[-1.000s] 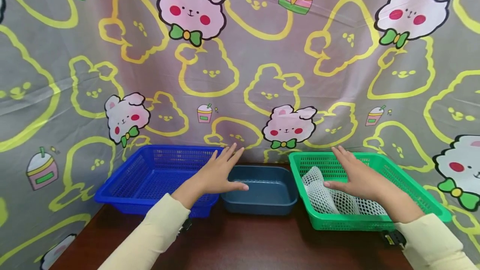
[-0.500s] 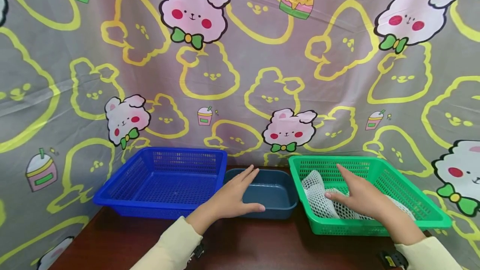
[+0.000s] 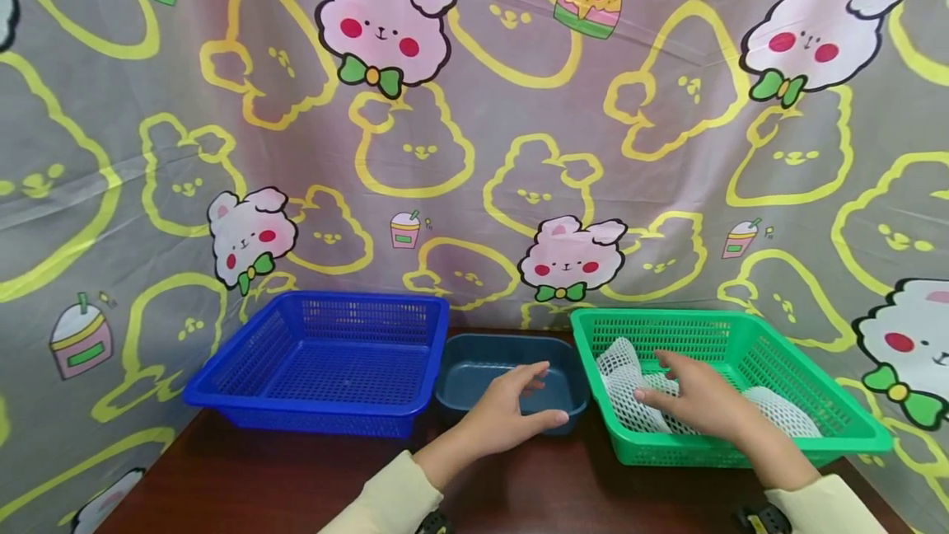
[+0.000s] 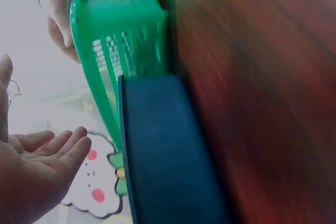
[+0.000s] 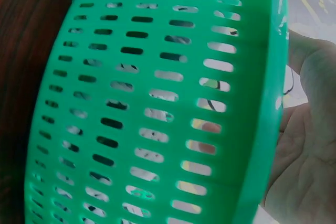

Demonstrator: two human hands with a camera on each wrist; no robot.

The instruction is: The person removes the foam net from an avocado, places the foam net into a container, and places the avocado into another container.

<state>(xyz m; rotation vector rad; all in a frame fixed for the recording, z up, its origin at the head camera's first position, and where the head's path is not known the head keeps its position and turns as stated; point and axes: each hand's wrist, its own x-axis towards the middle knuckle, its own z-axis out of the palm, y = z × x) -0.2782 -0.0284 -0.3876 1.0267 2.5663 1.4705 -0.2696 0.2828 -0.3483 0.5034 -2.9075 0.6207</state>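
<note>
My left hand (image 3: 507,412) hovers over the front of the dark blue-grey tub (image 3: 474,373), its fingers loosely bent and holding nothing. In the left wrist view the palm of that hand (image 4: 37,171) faces up beside the tub's wall (image 4: 163,145). Over the green basket (image 3: 693,439), my right hand (image 3: 700,394) reaches in above the white mesh foam sleeves (image 3: 630,394), thumb and fingers spread apart. The right wrist view shows the basket's slotted wall (image 5: 131,103) covering part of that hand (image 5: 304,150); its fingertips are hidden there.
A blue slotted basket (image 3: 319,369) stands at the left, next to the tub. Another piece of white mesh foam (image 3: 782,412) lies at the green basket's right. All stand on a dark red-brown table (image 3: 296,476) before a printed cartoon curtain (image 3: 474,122).
My left hand has moved right and down, from beside the blue basket to over the tub's front. My right hand has dropped lower into the green basket, and its fingers have bent more.
</note>
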